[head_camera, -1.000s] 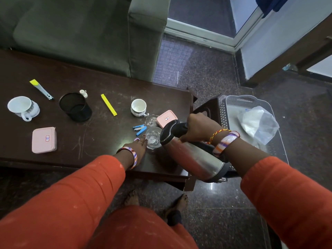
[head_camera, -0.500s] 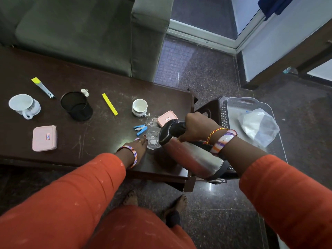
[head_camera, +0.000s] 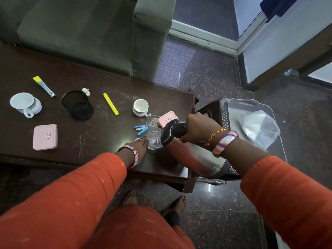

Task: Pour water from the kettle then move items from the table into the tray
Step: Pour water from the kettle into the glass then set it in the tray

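Right hand tips kettle over glass

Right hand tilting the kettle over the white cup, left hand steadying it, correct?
Not the white cup. The head view shows the right hand tilting the kettle over the clear glass, which the left hand steadies. The white cup stands apart, further back.

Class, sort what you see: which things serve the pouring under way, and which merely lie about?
In use: steel kettle with black handle; clear drinking glass; right hand; left hand.
Lying about: black mesh cup; yellow strip; blue stapler.
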